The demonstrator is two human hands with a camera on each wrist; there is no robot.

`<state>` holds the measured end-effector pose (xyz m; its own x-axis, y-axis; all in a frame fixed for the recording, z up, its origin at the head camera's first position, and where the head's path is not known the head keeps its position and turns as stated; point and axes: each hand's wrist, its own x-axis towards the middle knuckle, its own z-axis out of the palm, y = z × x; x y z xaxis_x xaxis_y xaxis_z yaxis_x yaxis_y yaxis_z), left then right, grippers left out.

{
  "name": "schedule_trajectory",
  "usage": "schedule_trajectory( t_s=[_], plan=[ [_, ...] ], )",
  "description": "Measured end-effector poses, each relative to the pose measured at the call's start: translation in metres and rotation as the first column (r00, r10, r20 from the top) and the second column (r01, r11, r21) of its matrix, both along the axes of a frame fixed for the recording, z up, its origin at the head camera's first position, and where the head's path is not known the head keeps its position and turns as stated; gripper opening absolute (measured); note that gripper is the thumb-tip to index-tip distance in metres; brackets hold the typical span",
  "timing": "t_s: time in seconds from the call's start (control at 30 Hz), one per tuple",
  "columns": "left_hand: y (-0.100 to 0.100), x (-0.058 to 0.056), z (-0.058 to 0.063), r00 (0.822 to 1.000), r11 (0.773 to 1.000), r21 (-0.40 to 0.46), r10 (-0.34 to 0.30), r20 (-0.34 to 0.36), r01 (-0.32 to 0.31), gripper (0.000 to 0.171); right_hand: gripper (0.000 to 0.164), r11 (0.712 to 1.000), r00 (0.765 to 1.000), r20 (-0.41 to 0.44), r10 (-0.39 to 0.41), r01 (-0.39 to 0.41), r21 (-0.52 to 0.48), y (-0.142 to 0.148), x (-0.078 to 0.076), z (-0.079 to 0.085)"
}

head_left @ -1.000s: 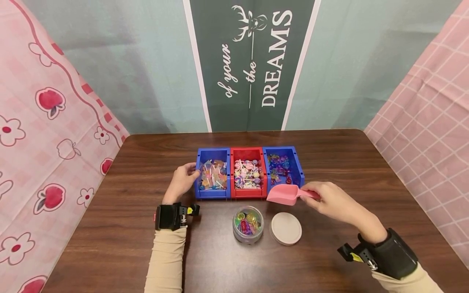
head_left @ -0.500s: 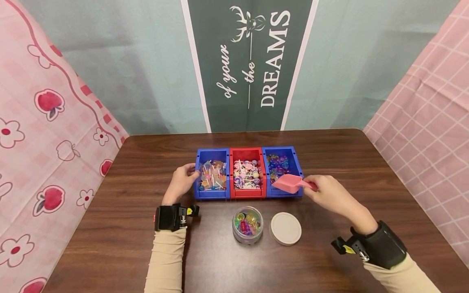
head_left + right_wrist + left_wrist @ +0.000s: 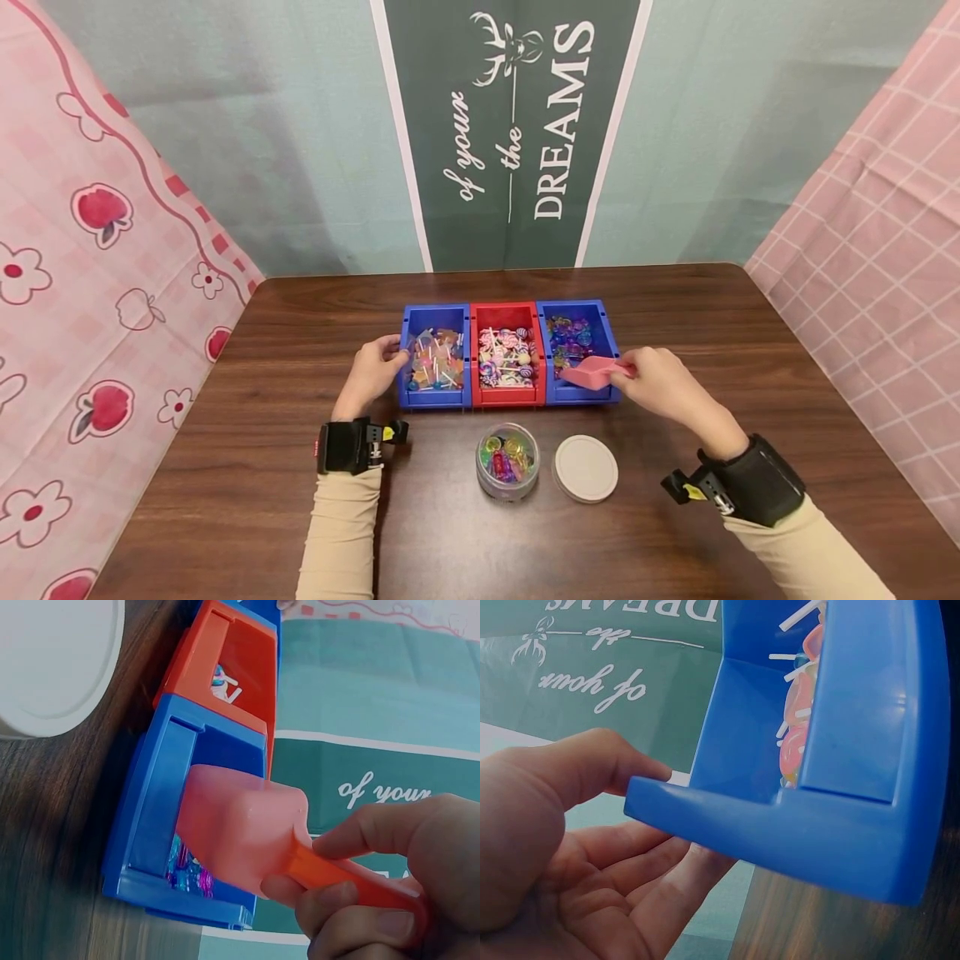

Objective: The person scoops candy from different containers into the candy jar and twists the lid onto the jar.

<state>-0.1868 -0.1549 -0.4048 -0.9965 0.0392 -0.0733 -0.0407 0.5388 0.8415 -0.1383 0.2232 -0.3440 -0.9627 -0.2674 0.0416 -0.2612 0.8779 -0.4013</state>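
My right hand [image 3: 663, 385] grips the handle of a pink scoop [image 3: 236, 817]. The scoop's head dips into the right blue bin [image 3: 579, 397], over small colourful clear pieces [image 3: 570, 333]. At the other end of the row, my left hand [image 3: 372, 375] holds the side wall of the left blue bin [image 3: 727, 832], thumb on one side and fingers on the other. Lollipop-like pieces [image 3: 437, 358] lie in that bin. Between the two stands a red bin [image 3: 508, 397] with striped lollipops [image 3: 506, 354].
In front of the bins stands a clear round jar [image 3: 507, 487] with colourful pieces inside. Right of it, a white lid [image 3: 586, 468] lies flat on the dark wooden table [image 3: 450, 550]. A printed cloth [image 3: 510, 242] hangs behind the table.
My right hand has moved the scoop from in front of the right blue bin up and over its front edge, then tipped its head down inside. The left hand keeps its hold.
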Motion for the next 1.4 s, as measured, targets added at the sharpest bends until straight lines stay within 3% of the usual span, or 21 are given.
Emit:
schedule_trajectory(
  t_s=[0.2,0.4,0.9,1.07,1.4],
  plan=[
    [0.0,0.0,0.0,1.0,1.0,0.004,-0.002,0.007,0.002,0.042,0.03,1.0,0.998,0.051,-0.029,0.028,0.007,-0.004,-0.009,-0.002],
    [-0.001,-0.001,-0.001,1.0,1.0,0.0,-0.001,0.013,0.001,0.042,0.028,0.999,0.995,0.092,-0.041,0.04,0.013,-0.008,-0.019,0.002],
    [-0.001,-0.001,0.001,1.0,1.0,0.004,0.004,0.004,-0.004,0.043,0.039,0.986,0.974,0.207,-0.089,0.057,0.155,-0.023,-0.034,0.017],
    [-0.001,-0.001,0.0,1.0,1.0,0.012,0.005,0.013,-0.005,0.043,0.036,0.984,0.962,0.251,-0.108,0.067,0.167,-0.026,-0.036,0.018],
    [-0.002,-0.002,-0.002,1.0,1.0,0.01,0.005,0.02,-0.005,0.043,0.032,0.991,0.971,0.216,-0.102,0.08,0.108,-0.025,-0.029,0.009]
  ],
)
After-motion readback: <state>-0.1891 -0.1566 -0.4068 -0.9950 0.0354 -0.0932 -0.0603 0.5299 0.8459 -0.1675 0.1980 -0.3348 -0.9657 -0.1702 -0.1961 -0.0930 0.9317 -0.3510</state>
